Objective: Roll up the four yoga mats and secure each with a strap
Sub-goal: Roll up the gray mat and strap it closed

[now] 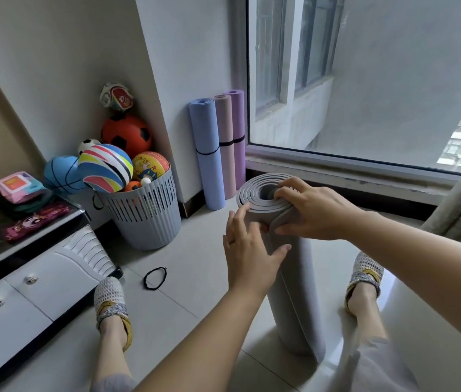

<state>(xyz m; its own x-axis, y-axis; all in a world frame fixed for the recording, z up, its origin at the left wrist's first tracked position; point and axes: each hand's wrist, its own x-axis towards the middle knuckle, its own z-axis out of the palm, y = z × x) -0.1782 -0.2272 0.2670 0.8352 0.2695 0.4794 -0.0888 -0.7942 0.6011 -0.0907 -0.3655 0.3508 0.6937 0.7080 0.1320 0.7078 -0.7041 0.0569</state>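
While the grey mat (294,292) stood on end directly under both hands, its long axis ran upright from the floor, leaning slightly away from the person, with the spiral top just beneath the right hand (311,210). That hand gripped the upper rim: its fingers curled over the edge into the hollow core, and its thumb pressed the loose outer flap against the roll. The left hand (247,250) lay flat and spread against the near side of the roll, just below the right, with its fingers straight and its thumb stretched across the surface. It pressed the mat rather than gripping it.

The black strap (155,278), a closed loop, lay on the floor well out to the left of the left hand and lower than it, apart from the roll. The left hand was clearly the nearer one. My judgement was that the coming move turned on this. The right hand would have to hold the flap shut alone while the left reached down and outward for the loop, which could then be slipped over the top end of the upright roll.

Beyond both hands, three rolled mats (225,142) leaned against the wall, each already ringed by a dark band, so this looked like the last of the four.
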